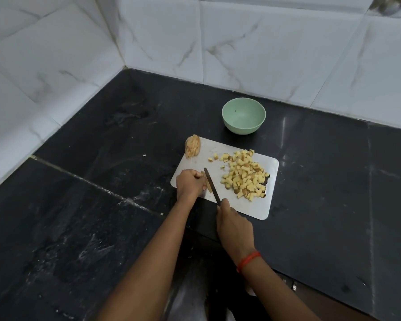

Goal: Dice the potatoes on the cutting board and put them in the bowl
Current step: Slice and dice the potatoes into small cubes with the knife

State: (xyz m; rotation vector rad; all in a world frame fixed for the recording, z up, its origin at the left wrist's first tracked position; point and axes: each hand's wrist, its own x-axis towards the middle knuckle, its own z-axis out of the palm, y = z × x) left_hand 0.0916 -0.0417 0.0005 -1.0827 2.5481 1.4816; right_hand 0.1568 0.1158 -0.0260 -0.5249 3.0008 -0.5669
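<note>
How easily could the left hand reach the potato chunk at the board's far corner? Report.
Probably easily: the potato chunk lies just beyond the left hand, with only bare cutting board between them. It would first have to release the potato strips it holds.

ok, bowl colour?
Pale mint green bowl, inside and out, still empty. Head view, the only one, shows it clearly behind the cutting board.

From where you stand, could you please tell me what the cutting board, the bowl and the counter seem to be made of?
The cutting board looks like thin plastic or sheet metal: pale grey, dull sheen. The bowl seems plastic or melamine: mint green, smooth, glossy. The counter appears polished dark stone, with reflections and seams.
</note>
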